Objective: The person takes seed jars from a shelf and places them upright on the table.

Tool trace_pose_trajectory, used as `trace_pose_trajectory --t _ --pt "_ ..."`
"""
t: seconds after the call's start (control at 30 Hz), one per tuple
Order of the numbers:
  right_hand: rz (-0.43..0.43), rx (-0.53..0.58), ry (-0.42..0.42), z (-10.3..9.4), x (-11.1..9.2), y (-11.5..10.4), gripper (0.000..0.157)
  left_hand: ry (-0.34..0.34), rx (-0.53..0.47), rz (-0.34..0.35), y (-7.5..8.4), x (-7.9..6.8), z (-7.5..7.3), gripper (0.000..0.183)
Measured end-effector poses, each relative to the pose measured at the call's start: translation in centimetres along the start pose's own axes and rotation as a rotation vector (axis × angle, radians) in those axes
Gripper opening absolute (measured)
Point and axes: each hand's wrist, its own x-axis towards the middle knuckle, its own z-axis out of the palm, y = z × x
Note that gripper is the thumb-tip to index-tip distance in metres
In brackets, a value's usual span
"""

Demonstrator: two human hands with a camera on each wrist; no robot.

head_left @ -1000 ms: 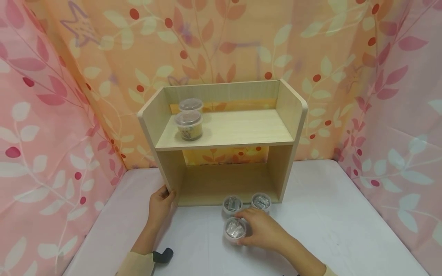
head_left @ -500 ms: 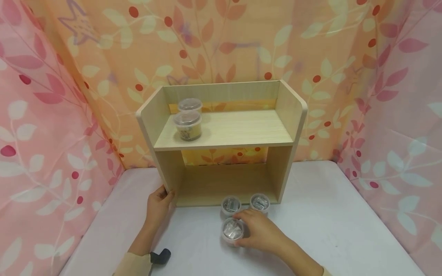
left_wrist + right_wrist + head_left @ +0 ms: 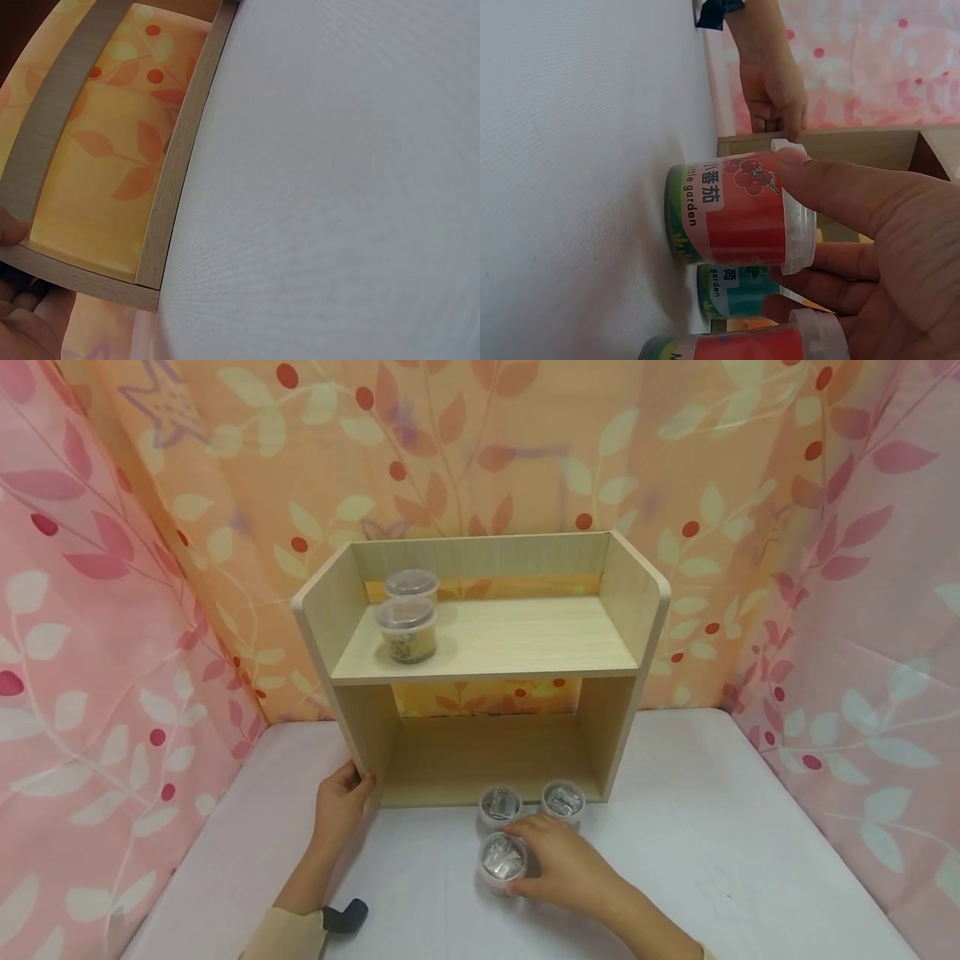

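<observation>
My left hand [image 3: 340, 802] grips the lower front edge of the left side panel of a pale wooden two-tier shelf [image 3: 487, 675]. In the left wrist view, the thumb lies on one side of that panel and the fingers on the other. On the white cloth in front of the shelf, my right hand [image 3: 566, 864] holds a small plastic tub [image 3: 742, 214] by its clear lid, thumb and fingers on opposite sides. This tub has a red label with tomatoes. Just behind it stand a teal-labelled tub [image 3: 735, 291] and another red-labelled tub [image 3: 742, 346]. Silvery packets show through their lids.
Two lidded clear tubs, a front one [image 3: 408, 631] with yellowish contents and one behind [image 3: 411, 583], stand at the left of the upper shelf. Floral cloth [image 3: 487, 443] hangs behind and on both sides. A black strap end [image 3: 347, 916] sticks out at the left sleeve.
The head view has shifted slightly, so the shelf and tubs appear a little further left. Both hands keep their holds, and the tubs stay on the cloth.
</observation>
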Motion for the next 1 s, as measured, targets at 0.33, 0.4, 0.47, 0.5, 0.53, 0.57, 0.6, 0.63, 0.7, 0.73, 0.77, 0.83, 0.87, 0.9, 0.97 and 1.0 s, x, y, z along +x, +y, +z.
trace_pose_trajectory --t 0.33,0.4,0.47,0.5,0.53,0.57,0.6,0.63,0.7,0.73,0.77,0.83,0.87,0.9,0.97,1.0 --pt "-0.022 0.008 0.029 -1.0 -0.2 -1.0 0.068 0.008 0.021 -0.025 -0.3 0.2 -0.1 0.044" --pt "-0.016 0.028 0.029 -1.3 -0.2 -1.2 0.067 0.011 0.01 -0.029 -0.5 0.3 -0.1 0.044" --pt "-0.014 0.059 0.035 -1.7 -0.2 -1.4 0.066 0.01 -0.001 -0.03 -0.6 0.3 -0.1 0.044" --pt "-0.01 0.076 0.037 -1.9 -0.1 -1.5 0.065 0.007 -0.005 -0.032 -0.6 0.4 -0.1 0.045" --pt "-0.007 0.097 0.041 -2.3 0.0 -1.7 0.064 0.005 -0.006 -0.03 -0.6 0.4 0.0 0.045" --pt "-0.004 0.114 0.047 -2.7 0.1 -1.9 0.063 0.002 -0.008 -0.031 -0.6 0.4 0.0 0.046" --pt "-0.007 0.127 0.054 -3.2 0.3 -2.1 0.063 0.0 -0.006 -0.031 -0.6 0.5 0.0 0.046" --pt "-0.018 0.14 0.063 -3.8 0.6 -2.3 0.062 0.001 0.0 -0.031 -0.7 0.5 0.1 0.046" --pt "-0.042 0.163 0.082 -5.1 1.2 -2.9 0.061 0.005 0.002 -0.029 -0.7 0.5 0.1 0.046" --pt "-0.061 0.174 0.096 -5.9 1.6 -3.2 0.061 0.009 0.002 -0.027 -0.6 0.4 0.1 0.046" --pt "-0.082 0.177 0.114 -6.6 2.0 -3.5 0.061 0.011 0.005 -0.027 -0.7 0.4 0.0 0.045" --pt "-0.114 0.202 0.141 -8.3 2.9 -4.1 0.061 0.011 0.005 -0.021 -0.7 0.3 0.0 0.045" --pt "-0.128 0.208 0.16 -9.2 3.3 -4.4 0.061 0.011 0.004 -0.019 -0.6 0.3 0.0 0.045" --pt "-0.142 0.212 0.178 -10.0 3.7 -4.7 0.061 0.007 0.007 -0.017 -0.6 0.2 0.0 0.045" --pt "-0.173 0.227 0.211 -11.6 4.7 -5.2 0.06 0.006 0.011 -0.018 -0.6 0.2 0.0 0.045" --pt "-0.182 0.241 0.223 -12.4 5.1 -5.4 0.059 0.004 0.014 -0.018 -0.5 0.2 0.0 0.045"
